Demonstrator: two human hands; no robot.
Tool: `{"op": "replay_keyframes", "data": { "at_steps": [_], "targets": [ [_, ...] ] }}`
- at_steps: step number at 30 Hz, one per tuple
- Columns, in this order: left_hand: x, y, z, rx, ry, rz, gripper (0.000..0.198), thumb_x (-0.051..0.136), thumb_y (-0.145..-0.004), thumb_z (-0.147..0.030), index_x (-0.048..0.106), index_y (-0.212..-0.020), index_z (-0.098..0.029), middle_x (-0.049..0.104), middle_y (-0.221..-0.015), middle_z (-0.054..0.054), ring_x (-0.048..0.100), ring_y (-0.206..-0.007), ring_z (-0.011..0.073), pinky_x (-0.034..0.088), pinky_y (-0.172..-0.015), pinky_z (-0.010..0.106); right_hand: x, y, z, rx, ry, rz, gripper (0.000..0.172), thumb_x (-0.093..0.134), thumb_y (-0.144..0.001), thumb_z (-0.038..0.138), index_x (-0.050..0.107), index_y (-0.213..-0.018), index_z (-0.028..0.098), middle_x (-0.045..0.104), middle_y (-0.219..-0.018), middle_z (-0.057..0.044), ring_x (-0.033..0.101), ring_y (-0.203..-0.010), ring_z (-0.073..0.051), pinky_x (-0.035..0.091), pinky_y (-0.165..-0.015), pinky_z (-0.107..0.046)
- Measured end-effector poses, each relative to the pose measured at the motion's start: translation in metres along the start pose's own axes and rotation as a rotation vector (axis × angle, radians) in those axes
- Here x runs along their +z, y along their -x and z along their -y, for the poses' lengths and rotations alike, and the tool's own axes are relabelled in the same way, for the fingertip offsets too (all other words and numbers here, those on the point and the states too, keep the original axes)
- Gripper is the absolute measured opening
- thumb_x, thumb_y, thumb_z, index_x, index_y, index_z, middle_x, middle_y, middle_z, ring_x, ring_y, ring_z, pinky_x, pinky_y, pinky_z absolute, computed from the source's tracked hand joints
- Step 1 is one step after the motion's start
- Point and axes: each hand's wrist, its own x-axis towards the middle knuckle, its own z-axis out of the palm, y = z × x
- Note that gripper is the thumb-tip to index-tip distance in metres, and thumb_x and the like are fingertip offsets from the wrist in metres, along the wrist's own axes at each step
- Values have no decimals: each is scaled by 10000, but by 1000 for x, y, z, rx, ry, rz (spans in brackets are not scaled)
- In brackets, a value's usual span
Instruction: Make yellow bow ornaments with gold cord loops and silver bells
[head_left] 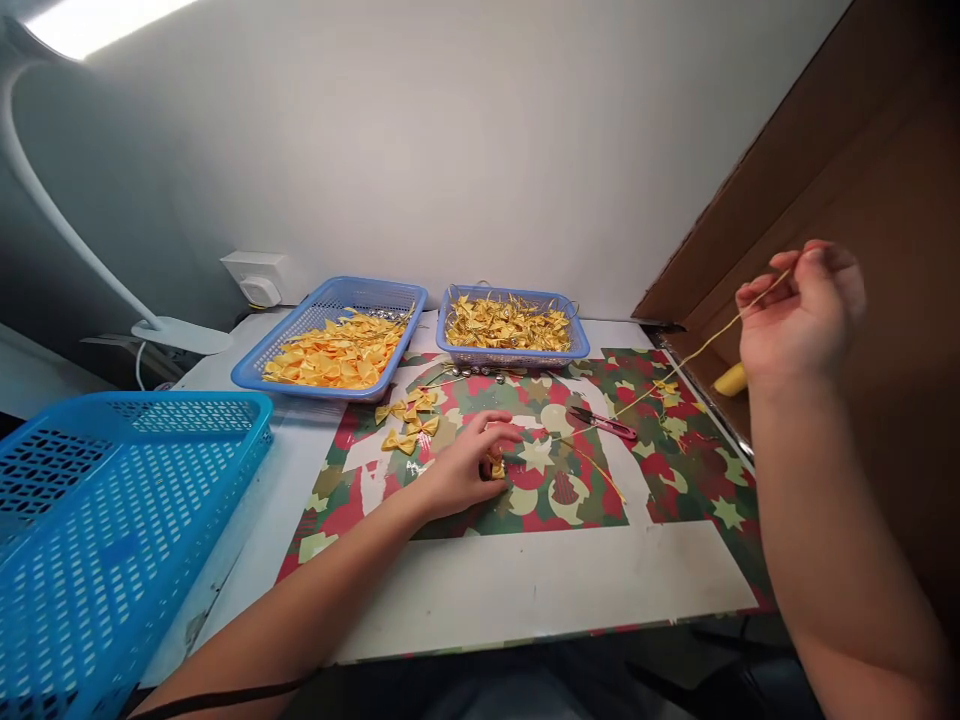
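Observation:
My left hand point(472, 465) rests low over the patterned mat, its fingers curled round a small yellow ribbon bow point(496, 467). Part of that bow is hidden by the fingers. Raised at the right, my right hand point(802, 300) pinches a thin gold cord point(709, 345). The cord slopes down leftward to the mat near the left hand; whether it joins the bow I cannot tell. Pink-handled thread snips point(604, 422) lie beside the cord. Several loose yellow bows point(400, 440) sit left of my left hand.
At the back stand a blue basket of yellow bows point(330, 385) and a blue basket of bows with gold cords point(512, 352). Small silver bells point(480, 372) lie before them. A larger blue basket point(225, 400) is at left, under a lamp point(75, 240). Cardboard point(885, 170) walls the right.

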Motion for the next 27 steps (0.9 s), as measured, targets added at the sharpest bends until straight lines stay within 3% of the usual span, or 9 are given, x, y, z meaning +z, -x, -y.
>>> {"op": "replay_keyframes", "data": {
  "at_steps": [4, 8, 11, 13, 15, 18, 22, 27],
  "targets": [
    [-7, -1, -2, -36, -40, -8, 533, 737, -712, -225, 560, -1215, -252, 394, -1431, 97, 576, -902, 162, 536, -699, 281, -3, 17, -31, 33, 133, 25, 66, 622, -750, 196, 584, -773, 245, 619, -706, -11, 526, -517, -116, 423, -547, -302],
    [-11, -2, -1, 27, -208, -7, 400, 680, -785, -275, 584, -1169, -217, 564, -1260, 95, 556, -1080, 241, 478, -901, 375, 1, 41, -50, 85, 216, 169, 100, 687, -717, 262, 598, -749, 229, 632, -661, -25, 522, -503, -118, 436, -530, -301],
    [-8, -3, 3, 11, -289, 20, 303, 663, -806, -292, 614, -1095, -215, 631, -1118, 81, 564, -1053, 250, 433, -944, 411, 7, 69, -51, 162, 310, 373, 68, 686, -738, 255, 638, -767, 215, 644, -649, -14, 568, -539, -131, 468, -557, -298],
    [-5, -4, 6, 1, -303, 23, 294, 667, -808, -294, 616, -1088, -220, 640, -1122, 79, 570, -1045, 248, 421, -949, 410, 11, 92, -48, 185, 453, 587, 27, 653, -784, 237, 652, -800, 215, 654, -661, 0, 613, -597, -146, 482, -593, -297],
    [-3, -4, 7, 0, -297, 27, 298, 682, -801, -287, 614, -1086, -227, 651, -1129, 70, 575, -1044, 247, 421, -938, 397, 14, 116, -44, 130, 623, 791, 41, 626, -810, 206, 664, -803, 215, 678, -700, 1, 642, -661, -161, 476, -625, -298],
    [-1, -4, 6, -32, -272, 15, 287, 705, -788, -289, 612, -1053, -228, 669, -1077, 59, 597, -1000, 239, 446, -873, 358, 12, 149, -45, -25, 765, 970, 109, 582, -842, 171, 669, -794, 217, 712, -749, -5, 648, -685, -172, 459, -684, -324],
    [1, -3, 3, -119, -243, -42, 298, 751, -752, -332, 586, -976, -225, 667, -946, 24, 608, -850, 199, 456, -734, 292, 8, 176, -49, -114, 884, 1064, 126, 572, -862, 152, 667, -821, 225, 735, -814, -15, 643, -762, -204, 419, -787, -389],
    [7, 0, -1, -211, -207, -140, 353, 776, -711, -349, 476, -841, -218, 570, -763, -35, 522, -659, 130, 398, -579, 228, 13, 200, -29, -65, 779, 991, 112, 608, -840, 157, 654, -917, 224, 712, -937, -50, 608, -922, -239, 425, -826, -406]
  ]
}}
